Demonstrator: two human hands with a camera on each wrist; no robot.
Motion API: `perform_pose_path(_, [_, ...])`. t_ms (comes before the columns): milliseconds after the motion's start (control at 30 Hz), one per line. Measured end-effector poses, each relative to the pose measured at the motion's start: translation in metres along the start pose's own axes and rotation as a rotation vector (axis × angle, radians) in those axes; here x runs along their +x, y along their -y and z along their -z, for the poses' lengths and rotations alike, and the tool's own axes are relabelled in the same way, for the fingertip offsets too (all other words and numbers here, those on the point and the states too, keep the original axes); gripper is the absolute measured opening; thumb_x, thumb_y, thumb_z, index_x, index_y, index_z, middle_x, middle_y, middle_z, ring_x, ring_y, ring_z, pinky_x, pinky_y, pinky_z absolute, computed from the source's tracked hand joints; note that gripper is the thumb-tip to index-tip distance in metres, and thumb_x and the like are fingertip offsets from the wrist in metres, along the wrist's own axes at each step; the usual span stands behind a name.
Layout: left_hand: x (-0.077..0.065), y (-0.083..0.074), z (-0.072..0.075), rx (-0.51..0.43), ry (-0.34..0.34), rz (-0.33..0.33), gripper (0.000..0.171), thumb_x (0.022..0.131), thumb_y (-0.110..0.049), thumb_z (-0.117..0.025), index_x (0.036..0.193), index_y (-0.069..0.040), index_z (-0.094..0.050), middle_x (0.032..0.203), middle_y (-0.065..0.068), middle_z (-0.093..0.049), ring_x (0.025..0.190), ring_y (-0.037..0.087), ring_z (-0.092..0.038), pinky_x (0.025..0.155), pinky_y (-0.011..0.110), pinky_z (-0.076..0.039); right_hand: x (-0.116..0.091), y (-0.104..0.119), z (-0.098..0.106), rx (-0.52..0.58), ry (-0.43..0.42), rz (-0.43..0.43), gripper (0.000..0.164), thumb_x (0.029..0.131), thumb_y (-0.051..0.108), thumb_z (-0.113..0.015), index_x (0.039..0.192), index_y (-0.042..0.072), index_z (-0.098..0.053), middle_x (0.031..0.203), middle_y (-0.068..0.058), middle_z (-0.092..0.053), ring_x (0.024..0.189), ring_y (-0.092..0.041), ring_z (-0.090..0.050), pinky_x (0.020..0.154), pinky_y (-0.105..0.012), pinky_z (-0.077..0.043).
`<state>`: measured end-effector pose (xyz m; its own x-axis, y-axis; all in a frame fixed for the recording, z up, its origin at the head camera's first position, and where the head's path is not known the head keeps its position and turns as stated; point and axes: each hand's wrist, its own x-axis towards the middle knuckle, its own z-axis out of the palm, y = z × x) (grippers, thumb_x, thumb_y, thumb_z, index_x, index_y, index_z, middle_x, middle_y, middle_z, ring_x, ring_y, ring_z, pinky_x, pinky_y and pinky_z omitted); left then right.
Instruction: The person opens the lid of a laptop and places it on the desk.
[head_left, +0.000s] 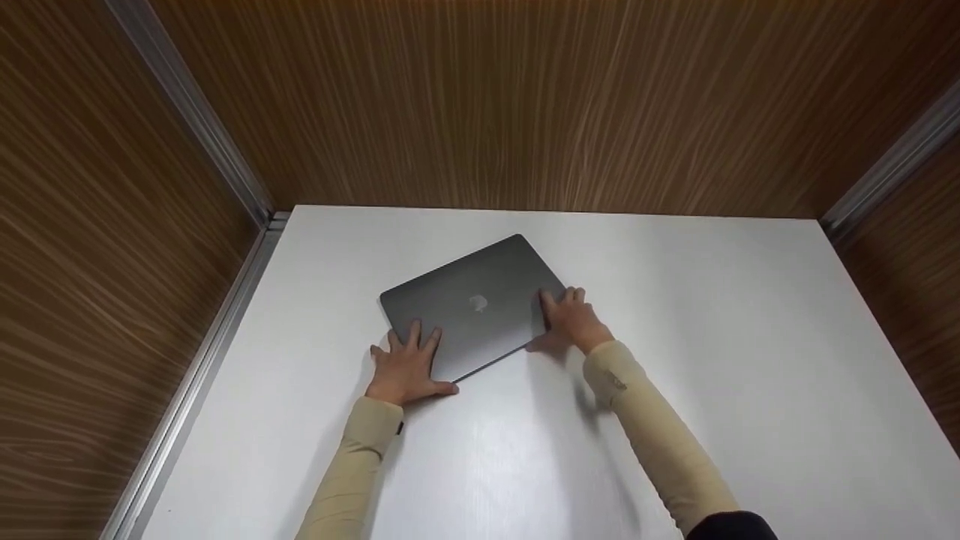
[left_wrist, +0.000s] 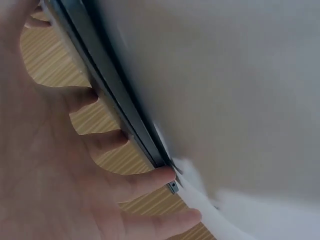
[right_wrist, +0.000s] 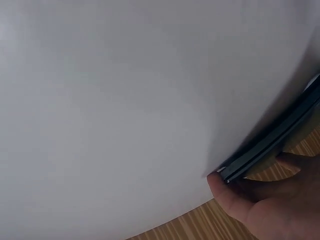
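A closed dark grey laptop lies turned at an angle on the white table, a pale apple logo on its lid. My left hand is at its near left corner, fingers spread straight over the lid and side, thumb along the front edge. The left wrist view shows the left fingertips along the laptop's thin edge. At the right corner my right hand grips with bent fingers, one on the lid and others over the side edge. Its thumb is at the front edge.
The white table runs up to a brown wood-grain panel at the back. Similar panels stand on the left and right. A grey metal rail follows the table's left side.
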<state>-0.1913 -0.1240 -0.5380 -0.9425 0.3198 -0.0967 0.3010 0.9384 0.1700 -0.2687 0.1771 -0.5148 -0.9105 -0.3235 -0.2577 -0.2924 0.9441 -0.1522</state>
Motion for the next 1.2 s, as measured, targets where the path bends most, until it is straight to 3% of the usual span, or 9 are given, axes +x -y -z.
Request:
perform_pose_path(233, [0.005,-0.001,-0.003,-0.083,-0.019,-0.033,0.104,0.074,-0.063,-0.081,0.153,-0.006,-0.045,0.154,0.033,-0.031,0.115,0.068,-0.041,0.095,0.071,-0.033,0.0,-0.004,-0.005,-0.025,-0.032,-0.002,0.115,0.077,0.062,-0.08,0.158,0.0,-0.026,0.133,-0.046,-0.036,0.122,-0.055,-0.04,0.099,-0.06,-0.045])
perform_pose_path(367, [0.008,-0.002,-0.004,-0.168,0.007,-0.023,0.102,0.076,-0.056,-0.084,0.153,-0.004,-0.043,0.156,0.033,-0.025,0.117,0.071,-0.035,0.099,0.073,-0.026,0.0,-0.004,-0.004,-0.043,-0.047,0.017,0.113,0.079,0.06,-0.08,0.157,-0.003,-0.028,0.13,-0.046,-0.038,0.12,-0.054,-0.041,0.096,-0.059,-0.047])
perform_pose_path(567, [0.009,-0.001,-0.003,-0.221,0.029,-0.009,0.103,0.075,-0.052,-0.086,0.155,-0.005,-0.041,0.158,0.032,-0.022,0.123,0.072,-0.028,0.104,0.074,-0.02,-0.001,-0.006,-0.008,-0.086,-0.056,0.042,0.111,0.082,0.061,-0.077,0.157,-0.004,-0.028,0.128,-0.047,-0.039,0.118,-0.055,-0.043,0.095,-0.058,-0.048])
perform_pose_path(900, [0.011,-0.001,0.002,-0.229,0.047,-0.011,0.102,0.076,-0.049,-0.087,0.155,-0.006,-0.04,0.159,0.03,-0.021,0.126,0.073,-0.025,0.107,0.074,-0.019,-0.004,-0.006,-0.009,-0.058,-0.052,0.029,0.111,0.083,0.06,-0.076,0.157,-0.004,-0.026,0.131,-0.047,-0.038,0.12,-0.056,-0.041,0.096,-0.058,-0.046])
perform_pose_path(1200, [0.018,-0.001,0.004,-0.245,0.071,-0.027,0.101,0.076,-0.046,-0.087,0.156,-0.005,-0.039,0.159,0.03,-0.02,0.13,0.072,-0.02,0.109,0.073,-0.014,-0.011,-0.008,-0.009,-0.06,-0.102,0.02,0.11,0.081,0.059,-0.078,0.155,-0.006,-0.03,0.128,-0.049,-0.039,0.117,-0.058,-0.044,0.091,-0.059,-0.049])
